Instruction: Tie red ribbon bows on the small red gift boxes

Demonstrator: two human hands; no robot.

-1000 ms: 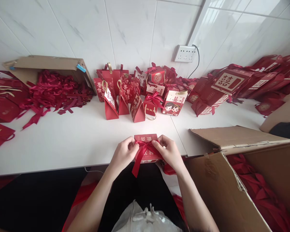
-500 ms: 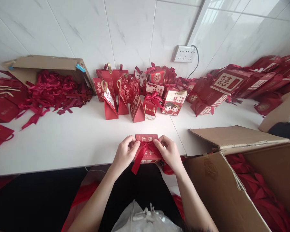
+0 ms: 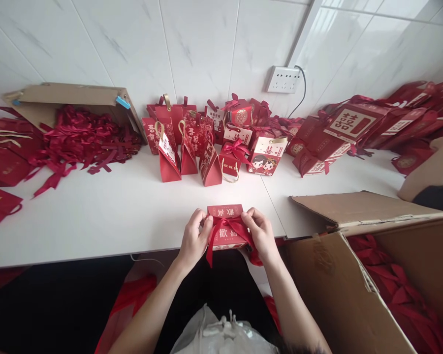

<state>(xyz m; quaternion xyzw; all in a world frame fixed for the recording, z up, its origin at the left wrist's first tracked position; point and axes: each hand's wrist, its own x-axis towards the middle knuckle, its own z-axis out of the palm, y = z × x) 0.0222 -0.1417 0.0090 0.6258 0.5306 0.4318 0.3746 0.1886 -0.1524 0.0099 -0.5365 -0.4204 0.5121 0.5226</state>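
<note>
Left hand point(image 3: 196, 237) and right hand point(image 3: 260, 233) are gripping red ribbon point(image 3: 224, 222) on red box point(image 3: 227, 238), lower centre of frame, fingers clamping ribbon

Soft, bright light; glare on upper-right tiles point(image 3: 339, 39); edges stretched

Lower centre of frame: white top point(image 3: 192, 339), thin and creased, with white knobbed trim point(image 3: 227, 327) at the front. Above it, black legwear point(image 3: 210, 290). Left hand point(image 3: 195, 238), right hand point(image 3: 262, 236) and both forearms point(image 3: 153, 305) bare.
</note>
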